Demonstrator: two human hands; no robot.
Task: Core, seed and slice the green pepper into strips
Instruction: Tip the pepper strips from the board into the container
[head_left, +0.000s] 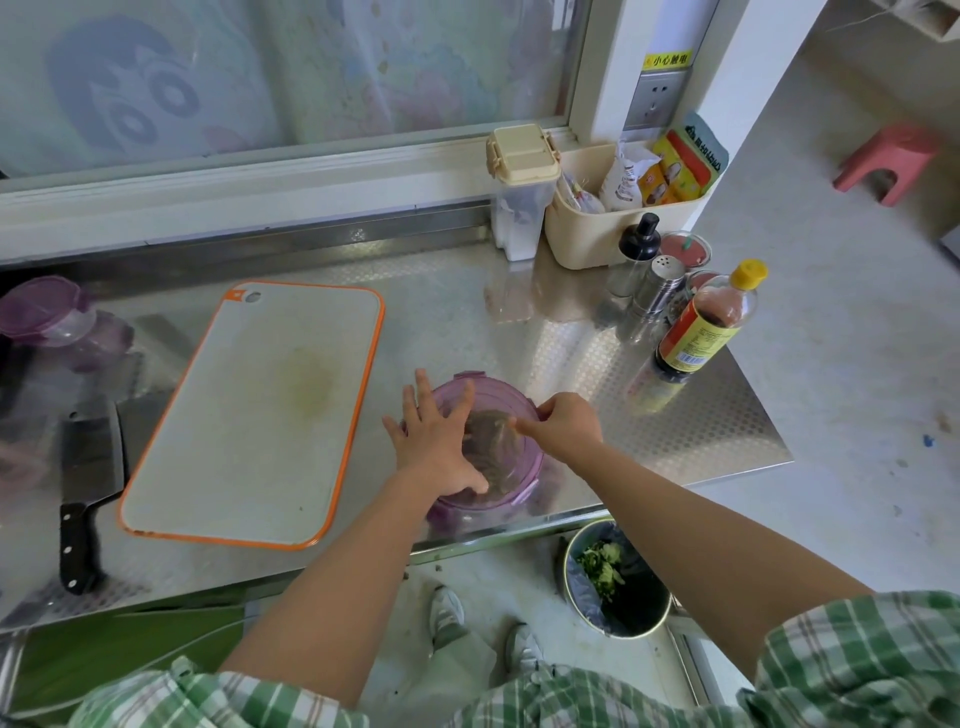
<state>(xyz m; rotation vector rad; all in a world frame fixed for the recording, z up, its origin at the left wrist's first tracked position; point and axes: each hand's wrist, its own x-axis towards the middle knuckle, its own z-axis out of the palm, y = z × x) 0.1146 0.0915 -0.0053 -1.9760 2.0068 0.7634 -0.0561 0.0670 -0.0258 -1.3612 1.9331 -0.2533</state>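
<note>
Both hands are working on the purple lidded container (524, 460) at the counter's (467, 322) front edge. My left hand (436, 447) is pressing flat on the lid, fingers spread. My right hand (563, 423) is curling over the far rim. Contents too blurred to tell. Green pepper scraps (602, 569) are lying in the bin (647, 610) below my right arm. Cutting board (249, 415) is sitting left of my left hand, cleaver (91, 462) beyond it.

Bright daylight from the window (291, 78) glares off the steel counter (597, 364); edges bow, slightly soft.
</note>
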